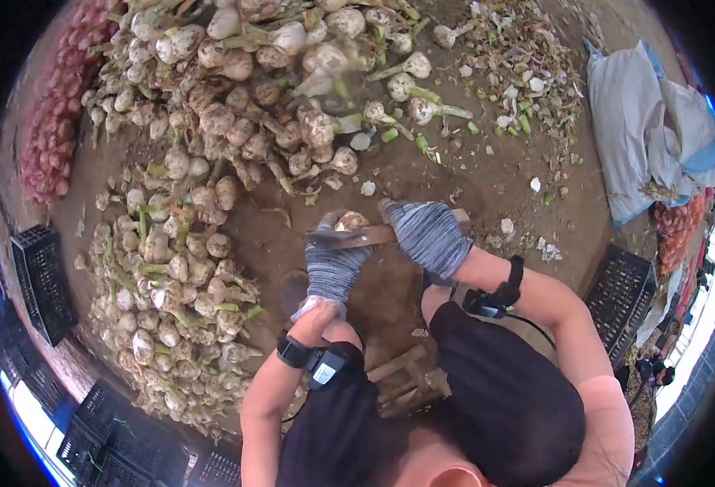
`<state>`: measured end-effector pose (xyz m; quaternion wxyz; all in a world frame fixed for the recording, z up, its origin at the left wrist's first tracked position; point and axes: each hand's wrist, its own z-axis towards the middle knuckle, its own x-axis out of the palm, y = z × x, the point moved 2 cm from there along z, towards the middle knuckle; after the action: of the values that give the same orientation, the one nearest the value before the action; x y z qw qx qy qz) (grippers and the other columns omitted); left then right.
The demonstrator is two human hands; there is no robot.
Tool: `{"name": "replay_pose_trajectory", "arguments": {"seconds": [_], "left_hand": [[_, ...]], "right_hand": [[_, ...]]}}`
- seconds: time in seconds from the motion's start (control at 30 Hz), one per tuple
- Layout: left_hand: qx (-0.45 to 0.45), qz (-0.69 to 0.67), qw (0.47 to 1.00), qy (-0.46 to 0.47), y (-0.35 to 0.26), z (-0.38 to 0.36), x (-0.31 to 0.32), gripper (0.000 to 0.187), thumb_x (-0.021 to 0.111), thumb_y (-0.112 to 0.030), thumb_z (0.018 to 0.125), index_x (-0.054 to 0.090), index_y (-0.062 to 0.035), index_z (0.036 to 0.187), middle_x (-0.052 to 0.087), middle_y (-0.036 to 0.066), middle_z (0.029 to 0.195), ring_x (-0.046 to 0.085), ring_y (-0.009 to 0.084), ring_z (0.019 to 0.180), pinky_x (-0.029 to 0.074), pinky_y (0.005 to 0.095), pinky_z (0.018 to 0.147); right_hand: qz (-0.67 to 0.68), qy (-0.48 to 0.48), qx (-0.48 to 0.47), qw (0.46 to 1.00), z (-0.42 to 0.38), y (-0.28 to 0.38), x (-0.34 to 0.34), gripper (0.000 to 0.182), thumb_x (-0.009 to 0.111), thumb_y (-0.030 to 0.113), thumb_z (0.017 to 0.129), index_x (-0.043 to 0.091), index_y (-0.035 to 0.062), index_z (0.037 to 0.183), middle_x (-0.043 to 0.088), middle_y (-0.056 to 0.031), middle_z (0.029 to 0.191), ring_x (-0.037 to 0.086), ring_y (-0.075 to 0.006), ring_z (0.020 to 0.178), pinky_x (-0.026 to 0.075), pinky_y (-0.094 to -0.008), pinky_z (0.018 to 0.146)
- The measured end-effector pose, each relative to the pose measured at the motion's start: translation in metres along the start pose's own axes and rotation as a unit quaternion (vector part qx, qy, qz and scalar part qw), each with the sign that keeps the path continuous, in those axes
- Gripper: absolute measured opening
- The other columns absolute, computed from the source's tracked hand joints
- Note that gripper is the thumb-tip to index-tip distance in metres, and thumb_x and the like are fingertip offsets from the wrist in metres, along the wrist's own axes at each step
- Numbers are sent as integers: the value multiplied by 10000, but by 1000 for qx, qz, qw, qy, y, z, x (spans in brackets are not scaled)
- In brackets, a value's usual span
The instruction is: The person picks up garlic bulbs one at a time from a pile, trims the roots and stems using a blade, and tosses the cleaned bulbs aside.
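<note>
My left hand [331, 264], in a grey knitted glove, is closed around an onion bulb [351, 220], and only the pale top of the bulb shows above my fingers. My right hand [429, 234], in the same kind of glove, is clamped on the handle of a knife [356, 237]. The dark blade lies almost flat and crosses over my left hand, touching the bulb just below its top. Both hands are close together, in front of my knees, above the bare earth floor [390, 174]. On each wrist I wear a black band with a small device. Beyond my hands and to the left there is a big pile of onions [211, 138], many with green stalks and dirt on them, and it runs down along my left side. At the far left lies a red mesh sack [53, 114] full of reddish onions. To the upper right, the ground is covered with cut stalks and peelings [520, 73]. More to the right lie grey and blue sacks [641, 130]. Black plastic crates [43, 280] stand at the left edge, and another one at the right. Under me I see a part of a wooden stool [402, 377].
</note>
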<state>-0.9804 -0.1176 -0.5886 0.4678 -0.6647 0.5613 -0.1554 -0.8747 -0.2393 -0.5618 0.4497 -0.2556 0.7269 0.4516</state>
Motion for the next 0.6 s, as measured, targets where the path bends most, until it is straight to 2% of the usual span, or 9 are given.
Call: {"name": "replay_pose_trajectory", "arguments": {"seconds": [0.1,0.17,0.3,0.33,0.4,0.43,0.47,0.53,0.6], "left_hand": [[14,-3,999,-42,-12,-17,-1,481,751,-197,636,513,-19,1014,630,67,830,598,117,772,489,263,688],[71,-46,992,-96,-35,-25,-16,445,762,-151,634,533,-32,997,616,53,829,583,131,759,485,268,684],[65,-118,990,-26,-31,-12,-11,341,767,-132,629,567,-45,891,582,54,827,551,143,749,479,278,684],[77,-122,989,-23,-28,-7,-8,341,767,-132,629,567,-45,891,582,54,827,551,143,749,479,278,684],[190,2,981,51,-29,-12,-3,278,770,-166,633,580,-58,805,560,60,777,542,167,713,469,289,654],[145,29,987,68,-29,-14,-3,239,764,-202,642,572,-81,719,507,30,680,497,165,594,441,290,582],[144,30,986,71,-26,-12,-3,239,764,-202,642,572,-81,719,507,30,680,497,165,594,441,290,582],[268,173,940,124,-25,-9,-2,213,757,-178,612,582,-98,700,529,49,661,519,221,594,445,311,571],[309,136,935,113,-32,-10,-3,200,752,-155,596,581,-103,686,535,57,656,521,241,596,443,323,564]], "right_hand": [[-50,13,-4,999,-9,-27,12,227,509,144,757,551,32,950,597,-157,679,608,-286,631,478,-392,533],[11,116,220,968,-17,-80,3,280,573,201,743,558,23,959,610,-178,735,612,-309,685,481,-397,586],[39,-28,164,985,-46,-79,-20,341,602,264,752,561,21,988,620,-181,799,608,-330,743,481,-384,634],[90,10,171,981,-36,-73,-13,339,581,268,774,556,23,1007,618,-182,807,602,-341,759,478,-388,645],[218,66,183,956,-27,-61,11,331,558,274,795,557,24,1011,614,-190,817,590,-364,780,473,-402,664],[293,77,188,934,-24,-58,23,325,555,276,794,562,23,996,611,-198,820,585,-376,787,471,-414,670],[295,77,191,933,-17,-48,18,325,555,276,794,562,23,996,611,-198,820,585,-376,787,471,-414,670],[258,88,146,951,-1,-27,0,327,551,285,787,569,10,965,602,-226,833,582,-382,793,465,-434,687],[207,114,154,960,12,-31,1,326,548,288,785,574,10,953,599,-233,847,582,-377,805,463,-436,698]]}}
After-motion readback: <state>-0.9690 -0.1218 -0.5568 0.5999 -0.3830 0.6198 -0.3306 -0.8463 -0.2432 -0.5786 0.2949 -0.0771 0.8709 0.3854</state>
